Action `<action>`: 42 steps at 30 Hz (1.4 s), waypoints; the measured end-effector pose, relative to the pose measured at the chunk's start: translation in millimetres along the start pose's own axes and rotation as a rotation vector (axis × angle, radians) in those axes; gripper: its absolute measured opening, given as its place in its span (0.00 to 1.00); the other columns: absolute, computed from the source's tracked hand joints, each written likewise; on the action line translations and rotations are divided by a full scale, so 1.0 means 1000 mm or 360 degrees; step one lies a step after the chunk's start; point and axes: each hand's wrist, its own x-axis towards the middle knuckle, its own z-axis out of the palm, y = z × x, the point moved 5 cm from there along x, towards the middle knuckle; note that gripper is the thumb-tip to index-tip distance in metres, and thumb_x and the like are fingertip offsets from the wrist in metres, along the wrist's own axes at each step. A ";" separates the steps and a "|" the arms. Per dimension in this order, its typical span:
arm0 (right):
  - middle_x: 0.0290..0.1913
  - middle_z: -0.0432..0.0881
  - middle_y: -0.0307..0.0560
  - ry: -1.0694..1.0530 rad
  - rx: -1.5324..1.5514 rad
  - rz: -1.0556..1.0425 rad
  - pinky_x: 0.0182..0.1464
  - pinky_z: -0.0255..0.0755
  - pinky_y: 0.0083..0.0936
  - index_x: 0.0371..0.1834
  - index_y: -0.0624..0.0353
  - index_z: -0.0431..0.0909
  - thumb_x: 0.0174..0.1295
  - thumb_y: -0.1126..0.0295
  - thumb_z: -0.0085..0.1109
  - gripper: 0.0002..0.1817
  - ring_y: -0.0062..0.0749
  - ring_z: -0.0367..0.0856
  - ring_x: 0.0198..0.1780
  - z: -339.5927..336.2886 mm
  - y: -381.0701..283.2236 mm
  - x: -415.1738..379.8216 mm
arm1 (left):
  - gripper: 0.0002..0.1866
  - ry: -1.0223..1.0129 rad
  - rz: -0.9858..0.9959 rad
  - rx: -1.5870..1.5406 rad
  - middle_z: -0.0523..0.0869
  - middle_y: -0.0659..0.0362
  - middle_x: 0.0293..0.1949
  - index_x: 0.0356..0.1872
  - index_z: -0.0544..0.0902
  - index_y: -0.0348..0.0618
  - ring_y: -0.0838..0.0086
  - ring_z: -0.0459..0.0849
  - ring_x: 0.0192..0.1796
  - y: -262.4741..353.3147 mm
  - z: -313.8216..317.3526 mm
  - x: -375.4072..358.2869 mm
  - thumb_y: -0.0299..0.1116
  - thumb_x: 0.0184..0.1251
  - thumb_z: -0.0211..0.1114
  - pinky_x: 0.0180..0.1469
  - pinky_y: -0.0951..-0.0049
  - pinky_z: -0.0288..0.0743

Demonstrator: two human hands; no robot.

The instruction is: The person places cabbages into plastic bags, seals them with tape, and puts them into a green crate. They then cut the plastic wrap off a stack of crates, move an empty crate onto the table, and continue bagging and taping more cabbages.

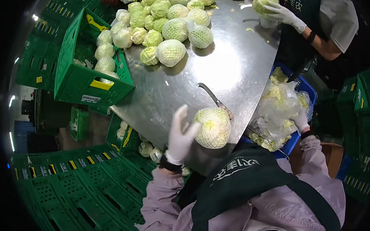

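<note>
My left hand (181,136), in a white glove, is raised with its fingers apart beside a cabbage in white netting (212,128). That cabbage sits near the front edge of the metal table (163,95). Just behind it lies a knife with a curved blade (211,94), its handle partly covered by the cabbage. My right hand (301,119), also gloved, reaches over the blue bin (293,146) at the right. Loose cabbage leaves, netting and clear plastic (277,111) fill the bin around its fingers, which are partly hidden; whether it grips anything I cannot tell.
Several cabbages (159,9), some netted, are piled at the table's far side. A green crate (68,81) at the left holds a row of netted cabbages. Green crates (85,190) stand at the lower left. Across the table, another person's gloved hand (286,17) holds a cabbage (263,4).
</note>
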 end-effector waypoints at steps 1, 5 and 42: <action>0.57 0.73 0.62 0.0432 -0.0452 -0.0035 0.61 0.65 0.35 0.61 0.71 0.65 0.48 0.78 0.61 0.32 0.49 0.73 0.57 -0.010 -0.005 -0.012 | 0.41 0.0022 -0.0107 0.0082 0.64 0.47 0.65 0.68 0.59 0.35 0.62 0.63 0.67 -0.023 0.007 -0.010 0.35 0.55 0.71 0.69 0.63 0.56; 0.54 0.75 0.58 0.0598 0.0246 -0.0306 0.59 0.67 0.33 0.58 0.67 0.68 0.54 0.75 0.59 0.26 0.48 0.74 0.55 0.006 -0.109 -0.040 | 0.52 0.0131 -0.0037 0.0112 0.59 0.43 0.66 0.70 0.48 0.33 0.59 0.61 0.68 -0.103 0.031 -0.024 0.34 0.49 0.75 0.69 0.61 0.56; 0.62 0.69 0.54 -0.0325 0.2451 0.0482 0.60 0.67 0.53 0.69 0.54 0.58 0.61 0.47 0.57 0.38 0.47 0.69 0.63 0.157 -0.398 0.172 | 0.41 0.0787 -0.0272 -0.0891 0.69 0.54 0.63 0.71 0.52 0.48 0.68 0.72 0.59 -0.123 -0.055 0.283 0.29 0.59 0.67 0.55 0.64 0.71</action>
